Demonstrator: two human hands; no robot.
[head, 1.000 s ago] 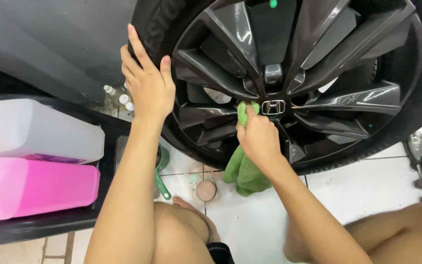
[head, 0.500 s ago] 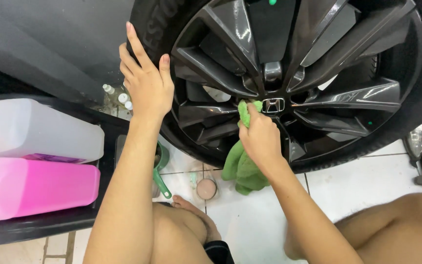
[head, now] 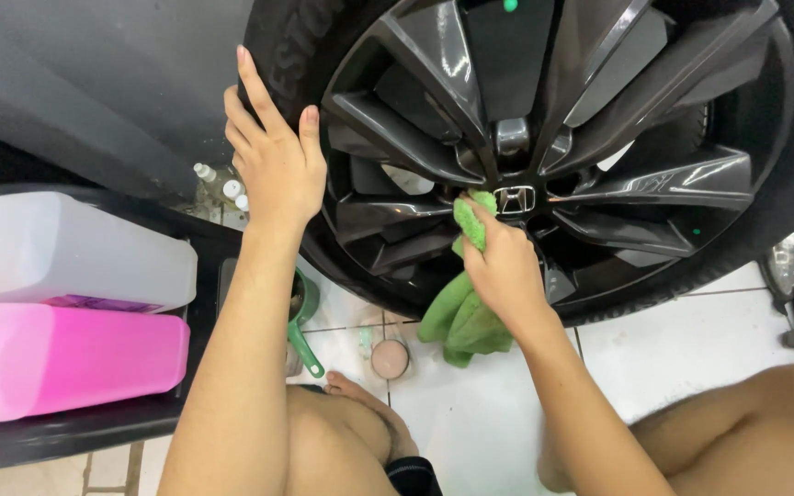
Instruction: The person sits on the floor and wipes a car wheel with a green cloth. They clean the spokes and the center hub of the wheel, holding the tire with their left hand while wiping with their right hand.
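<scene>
Your right hand (head: 505,271) presses a bunched green cloth (head: 463,303) just left of the wheel hub (head: 514,198), while your left hand (head: 273,161) rests flat, fingers spread, on the tyre (head: 291,55).

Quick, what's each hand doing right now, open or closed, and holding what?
Left hand: open, flat against the tyre.
Right hand: closed on the green cloth, pressing it to the wheel hub.
</scene>
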